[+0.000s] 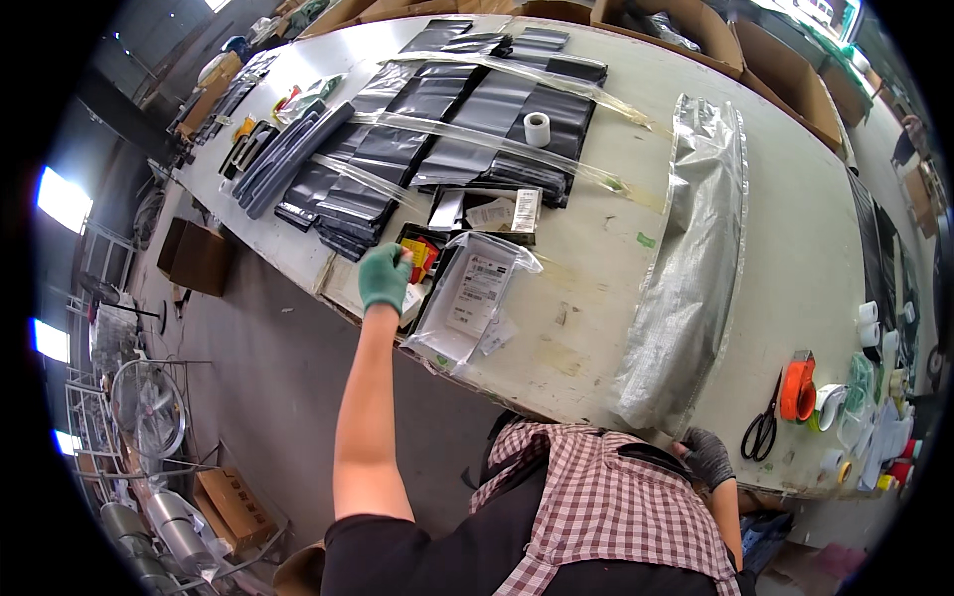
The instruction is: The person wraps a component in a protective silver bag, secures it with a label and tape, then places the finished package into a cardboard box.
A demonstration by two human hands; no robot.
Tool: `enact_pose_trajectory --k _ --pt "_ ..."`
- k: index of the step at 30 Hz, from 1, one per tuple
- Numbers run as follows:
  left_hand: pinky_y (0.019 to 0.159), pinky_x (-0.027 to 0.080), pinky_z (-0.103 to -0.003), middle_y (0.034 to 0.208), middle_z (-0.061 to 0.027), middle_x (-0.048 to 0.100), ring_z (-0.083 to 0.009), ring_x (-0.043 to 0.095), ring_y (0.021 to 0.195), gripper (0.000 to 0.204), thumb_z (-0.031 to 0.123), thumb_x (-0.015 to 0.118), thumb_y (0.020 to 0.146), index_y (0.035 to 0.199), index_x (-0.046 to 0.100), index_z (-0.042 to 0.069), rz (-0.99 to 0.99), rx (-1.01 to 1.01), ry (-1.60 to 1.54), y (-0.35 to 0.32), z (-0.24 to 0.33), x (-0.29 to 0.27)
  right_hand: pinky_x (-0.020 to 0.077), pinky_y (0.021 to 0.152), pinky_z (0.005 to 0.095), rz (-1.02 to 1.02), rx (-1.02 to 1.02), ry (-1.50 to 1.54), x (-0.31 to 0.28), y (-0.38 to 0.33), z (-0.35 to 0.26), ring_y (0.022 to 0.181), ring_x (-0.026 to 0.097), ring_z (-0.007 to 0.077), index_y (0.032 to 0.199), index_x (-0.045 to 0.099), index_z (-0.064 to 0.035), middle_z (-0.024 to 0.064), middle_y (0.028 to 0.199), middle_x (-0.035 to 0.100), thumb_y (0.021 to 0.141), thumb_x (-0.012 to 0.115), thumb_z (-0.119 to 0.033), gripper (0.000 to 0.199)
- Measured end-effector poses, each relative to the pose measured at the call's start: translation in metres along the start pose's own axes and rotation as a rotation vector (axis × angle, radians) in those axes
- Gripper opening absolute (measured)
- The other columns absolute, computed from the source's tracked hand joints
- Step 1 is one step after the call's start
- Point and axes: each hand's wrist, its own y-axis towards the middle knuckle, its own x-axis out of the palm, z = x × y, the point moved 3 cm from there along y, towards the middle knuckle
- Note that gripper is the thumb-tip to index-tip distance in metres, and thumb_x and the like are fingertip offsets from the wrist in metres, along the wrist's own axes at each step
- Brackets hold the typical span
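Note:
My left hand (pixel 385 278), in a green glove, is closed at the table's left front edge. Its fingertips are beside a red and yellow packet (pixel 422 258) in a small black box; what they grip, if anything, is hidden. Just to the right sits a clear plastic bin (pixel 447 333) with printed white labels (pixel 477 295) in it. My right hand (pixel 708 459), in a dark grey glove, is curled low at the table edge. It is by the near end of a long silvery woven plastic sleeve (pixel 691 258) lying flat; its grip is partly hidden.
Black plastic bags (pixel 447 119) lie in stacks under clear strips, with a white roll (pixel 537 129) on top. Black-handled scissors (pixel 762 429), an orange tape dispenser (pixel 797 385) and several tape rolls are at the right. Cardboard boxes (pixel 671 35) line the far edge.

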Motion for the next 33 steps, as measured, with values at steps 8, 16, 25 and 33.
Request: enact_pose_trajectory --k 8,16,25,33 --pt "0.077 0.051 -0.043 0.092 -0.0159 0.064 -0.0335 0.062 0.090 0.028 0.034 0.068 0.082 0.088 0.067 0.006 -0.117 -0.128 0.464 0.019 -0.052 0.093 0.0506 0.068 0.0384 0.184 -0.173 0.122 -0.021 0.006 -0.017 0.074 0.064 0.0307 0.082 0.060 -0.0037 0.0148 0.076 0.063 0.078 0.073 -0.027 0.027" --pt "0.074 0.052 -0.043 0.090 -0.0139 0.063 -0.0320 0.063 0.087 0.024 0.031 0.064 0.085 0.087 0.063 0.007 -0.076 -0.068 0.494 0.015 -0.048 0.096 0.0529 0.075 0.0331 0.312 -0.087 0.380 -0.011 -0.022 -0.016 0.081 0.068 0.0228 0.095 0.064 -0.0016 0.0123 0.086 0.068 0.084 0.069 -0.018 0.020" --pt "0.071 0.052 -0.042 0.084 -0.0116 0.063 -0.0310 0.063 0.077 0.011 0.021 0.064 0.081 0.081 0.061 0.010 0.115 0.017 0.389 0.014 -0.033 0.094 0.0520 0.073 0.0314 0.346 -0.168 0.325 -0.022 -0.023 -0.031 0.077 0.067 0.0216 0.095 0.063 0.0005 0.0122 0.082 0.067 0.087 0.066 -0.017 0.020" --pt "0.058 0.046 -0.034 0.070 -0.0061 0.061 -0.0207 0.058 0.062 0.017 0.020 0.069 0.087 0.079 0.061 0.006 0.391 0.096 -0.285 -0.002 0.027 0.027 0.0506 0.080 0.0358 0.458 -0.168 -0.044 -0.058 -0.031 -0.064 0.088 0.065 0.0280 0.102 0.063 -0.0025 0.0139 0.091 0.066 0.084 0.068 -0.019 0.025"
